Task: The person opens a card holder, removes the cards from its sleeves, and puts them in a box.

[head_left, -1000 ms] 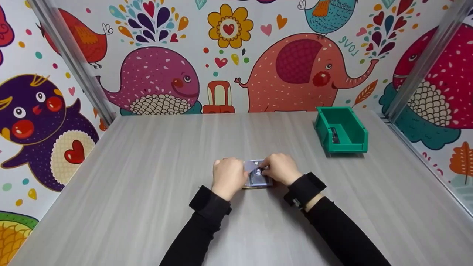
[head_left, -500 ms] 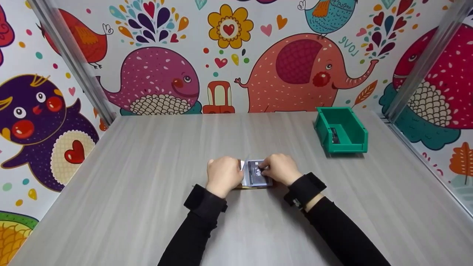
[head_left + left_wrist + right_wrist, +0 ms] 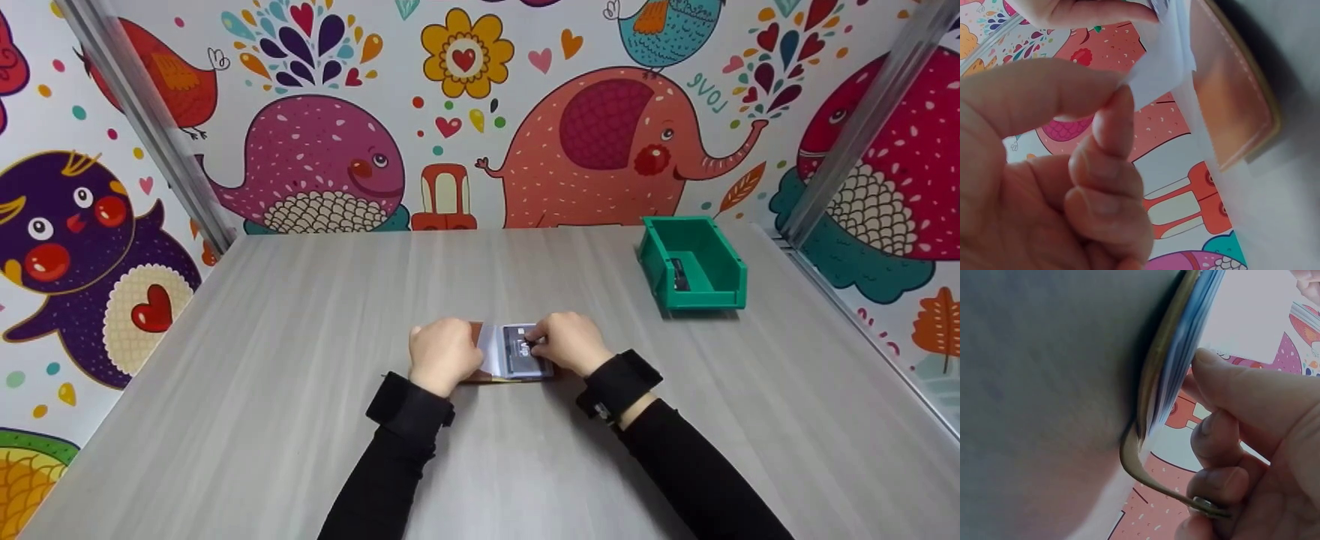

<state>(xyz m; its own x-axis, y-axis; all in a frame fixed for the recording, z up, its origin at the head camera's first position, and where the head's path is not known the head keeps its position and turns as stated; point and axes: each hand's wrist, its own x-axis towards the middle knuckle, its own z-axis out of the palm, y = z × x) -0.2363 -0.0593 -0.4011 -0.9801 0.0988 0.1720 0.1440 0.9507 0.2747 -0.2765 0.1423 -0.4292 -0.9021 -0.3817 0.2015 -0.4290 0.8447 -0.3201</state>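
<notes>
A brown card holder lies open on the table between my hands, its clear sleeves spread. On its right side a dark card printed "VIP" shows. My left hand pinches a clear sleeve between thumb and index finger; the stitched brown cover is beyond it in the left wrist view. My right hand grips the holder's right side, its thumb against the stacked sleeve edges. A strap with a metal snap runs down to that hand's curled fingers.
A green bin stands at the back right of the wood-grain table, with a small dark object inside. Walls printed with cartoon animals rise behind and at both sides, with metal posts at the corners.
My left hand has moved left, turning a clear sleeve over, and more of the holder's brown left side shows. The right hand has stayed in place.
</notes>
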